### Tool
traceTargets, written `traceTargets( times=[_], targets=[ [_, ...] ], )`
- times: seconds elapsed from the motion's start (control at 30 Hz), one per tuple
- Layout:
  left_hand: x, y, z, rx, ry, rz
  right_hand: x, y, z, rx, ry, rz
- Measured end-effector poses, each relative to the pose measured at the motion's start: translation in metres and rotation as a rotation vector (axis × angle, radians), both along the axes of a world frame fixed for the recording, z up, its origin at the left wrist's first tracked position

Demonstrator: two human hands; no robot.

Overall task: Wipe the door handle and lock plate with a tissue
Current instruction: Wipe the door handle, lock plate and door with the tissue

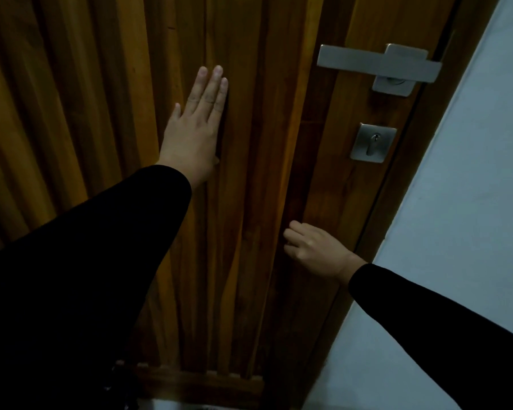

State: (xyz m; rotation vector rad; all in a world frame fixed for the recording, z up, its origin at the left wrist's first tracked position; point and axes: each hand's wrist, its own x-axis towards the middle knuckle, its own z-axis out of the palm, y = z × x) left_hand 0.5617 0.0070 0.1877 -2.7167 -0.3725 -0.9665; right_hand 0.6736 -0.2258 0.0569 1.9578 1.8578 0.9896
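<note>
A square-edged silver door handle [376, 65] sits high on the right side of a brown wooden door [255, 173]. Below it is a small square silver lock plate [372, 142] with a keyhole. My left hand [194, 128] lies flat against the door's slatted panel, fingers straight, well left of the handle. My right hand [311, 247] hovers lower down, below the lock plate, with its fingers loosely curled and nothing visible in it. No tissue is in sight. Both arms wear black sleeves.
A pale wall [471, 202] runs along the right of the door frame. The door's vertical slats fill the left, and a wooden bottom rail [202, 380] shows near the floor.
</note>
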Motion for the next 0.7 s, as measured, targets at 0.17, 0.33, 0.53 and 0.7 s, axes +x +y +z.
traceTargets(
  times=[0.17,0.33,0.53,0.7],
  targets=[
    [0.004,0.001,-0.003,0.006,-0.016,0.009,0.007,-0.016,-0.009,-0.079,0.001,0.024],
    [0.004,0.002,-0.003,0.007,-0.025,0.01,0.014,-0.027,-0.008,-0.098,-0.009,0.005],
    [0.003,-0.001,-0.002,-0.001,-0.027,0.011,0.017,-0.045,-0.007,-0.078,0.012,-0.059],
    [0.0,-0.001,-0.001,0.015,0.006,0.033,0.018,-0.072,-0.007,-0.002,0.017,-0.136]
  ],
)
